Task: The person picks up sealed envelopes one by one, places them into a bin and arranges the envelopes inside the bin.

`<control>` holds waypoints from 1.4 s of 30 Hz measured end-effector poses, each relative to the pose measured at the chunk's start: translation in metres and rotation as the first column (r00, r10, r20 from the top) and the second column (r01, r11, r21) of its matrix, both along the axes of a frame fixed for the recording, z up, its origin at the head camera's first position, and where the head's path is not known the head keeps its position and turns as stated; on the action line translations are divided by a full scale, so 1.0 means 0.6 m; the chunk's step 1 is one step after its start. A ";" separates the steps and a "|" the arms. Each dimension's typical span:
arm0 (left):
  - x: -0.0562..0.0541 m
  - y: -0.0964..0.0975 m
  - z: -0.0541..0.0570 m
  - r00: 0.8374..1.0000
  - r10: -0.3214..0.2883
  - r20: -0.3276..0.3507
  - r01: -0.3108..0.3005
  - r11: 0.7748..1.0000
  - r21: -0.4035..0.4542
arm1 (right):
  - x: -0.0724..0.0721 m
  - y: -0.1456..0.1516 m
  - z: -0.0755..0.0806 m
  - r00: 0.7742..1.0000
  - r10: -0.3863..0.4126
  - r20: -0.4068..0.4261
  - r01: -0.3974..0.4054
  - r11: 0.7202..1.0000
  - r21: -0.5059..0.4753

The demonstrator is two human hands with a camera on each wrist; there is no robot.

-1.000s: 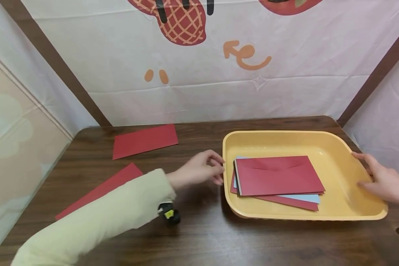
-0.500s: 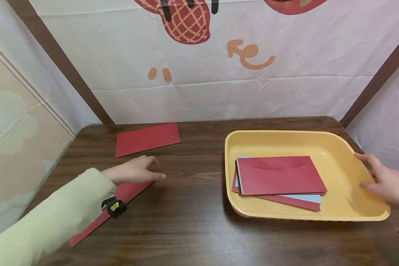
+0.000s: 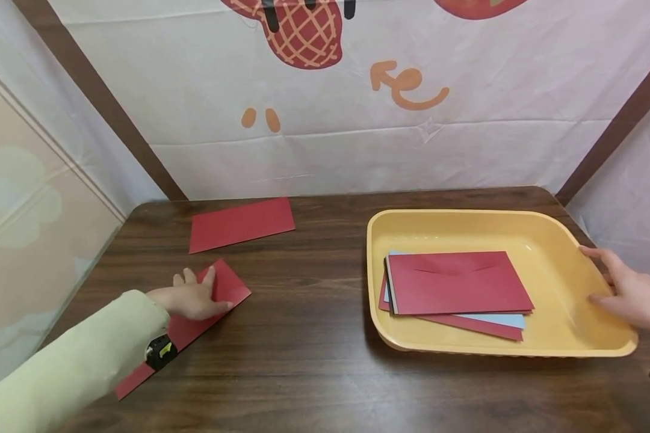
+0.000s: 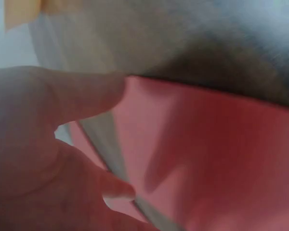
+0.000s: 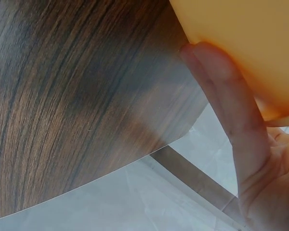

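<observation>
My left hand [image 3: 189, 297] is over a red envelope [image 3: 230, 285] that lies slanted on the table at the left. Its fingers are spread across the paper, and in the left wrist view the thumb [image 4: 89, 94] reaches the envelope's corner. Farther back lies a second red envelope [image 3: 244, 224], flat and apart from the hand. At the right my right hand [image 3: 631, 294] grips the side rim of a yellow plastic tray [image 3: 558, 288], thumb inside and fingers outside. A stack in the tray has a red envelope [image 3: 460, 282] on top, with light blue [image 3: 495, 321] and dark edges showing beneath.
The dark wood-grain table [image 3: 303, 361] ends at a white printed cloth [image 3: 325, 162] hung behind it. Brown strips run up the cloth at both corners. A black band with a small device [image 3: 161, 353] sits on the left wrist.
My left hand has moved left from the tray's near side and come down onto the slanted red envelope. The right hand keeps its grip on the tray.
</observation>
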State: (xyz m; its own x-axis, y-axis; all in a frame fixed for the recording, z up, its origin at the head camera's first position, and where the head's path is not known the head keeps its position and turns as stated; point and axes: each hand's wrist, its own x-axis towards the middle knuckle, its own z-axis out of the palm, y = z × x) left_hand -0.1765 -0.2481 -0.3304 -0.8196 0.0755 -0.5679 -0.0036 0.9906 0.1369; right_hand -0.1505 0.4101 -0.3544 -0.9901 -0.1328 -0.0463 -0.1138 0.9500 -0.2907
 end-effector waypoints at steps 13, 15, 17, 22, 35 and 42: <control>-0.008 0.036 -0.046 0.997 0.038 -0.071 -0.033 0.997 0.072 | 0.003 -0.003 0.003 1.000 -0.007 -0.006 0.007 1.000 0.007; -0.009 0.045 -0.047 0.996 0.011 -0.088 -0.004 0.997 0.081 | 0.002 0.000 0.001 1.000 -0.010 -0.006 0.010 1.000 0.007; -0.009 0.054 -0.047 0.995 -0.025 -0.097 0.035 0.994 0.105 | 0.000 0.003 -0.001 1.000 -0.013 -0.010 0.013 1.000 0.009; -0.010 0.078 -0.047 0.984 -0.138 -0.113 0.158 0.969 0.189 | -0.002 0.007 -0.004 1.000 -0.014 -0.008 0.014 1.000 0.006; -0.031 0.125 -0.047 0.898 -0.432 -0.089 0.433 0.825 0.363 | 0.002 -0.001 0.003 1.000 -0.026 0.008 0.026 1.000 -0.008; -0.033 0.141 -0.042 0.800 -0.595 -0.083 0.571 0.710 0.412 | -0.001 0.001 0.004 1.000 -0.024 0.002 0.024 1.000 -0.002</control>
State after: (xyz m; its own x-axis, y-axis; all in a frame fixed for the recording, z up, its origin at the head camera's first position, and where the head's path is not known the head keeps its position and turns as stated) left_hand -0.1961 -0.1637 -0.3556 -0.5064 0.7550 -0.4165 0.5373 0.6541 0.5325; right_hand -0.1511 0.4107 -0.3522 -0.9928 -0.1093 -0.0484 -0.0905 0.9518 -0.2931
